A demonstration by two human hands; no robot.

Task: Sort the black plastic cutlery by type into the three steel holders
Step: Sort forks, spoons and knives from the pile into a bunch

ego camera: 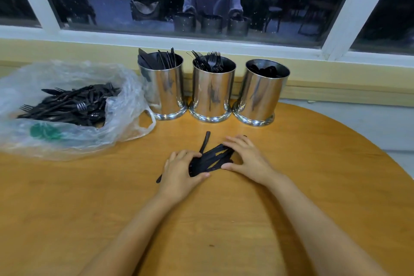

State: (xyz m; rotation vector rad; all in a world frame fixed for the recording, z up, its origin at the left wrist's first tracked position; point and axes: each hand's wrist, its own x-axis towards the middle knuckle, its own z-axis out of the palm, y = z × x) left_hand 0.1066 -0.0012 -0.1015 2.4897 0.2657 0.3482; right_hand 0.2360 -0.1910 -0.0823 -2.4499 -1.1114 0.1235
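Note:
A small bundle of black plastic cutlery lies on the wooden table, gathered between both hands. My left hand grips its near end, thumb curled under. My right hand curls round its far end. One piece sticks out toward the holders. Three steel holders stand in a row at the back: the left holder with knives, the middle holder with forks, the right holder with spoons. A clear plastic bag at left holds several mixed pieces.
A yellow window ledge and window run behind the holders. The table's round edge curves away at the right. The bag's handle lies close to the left holder's base.

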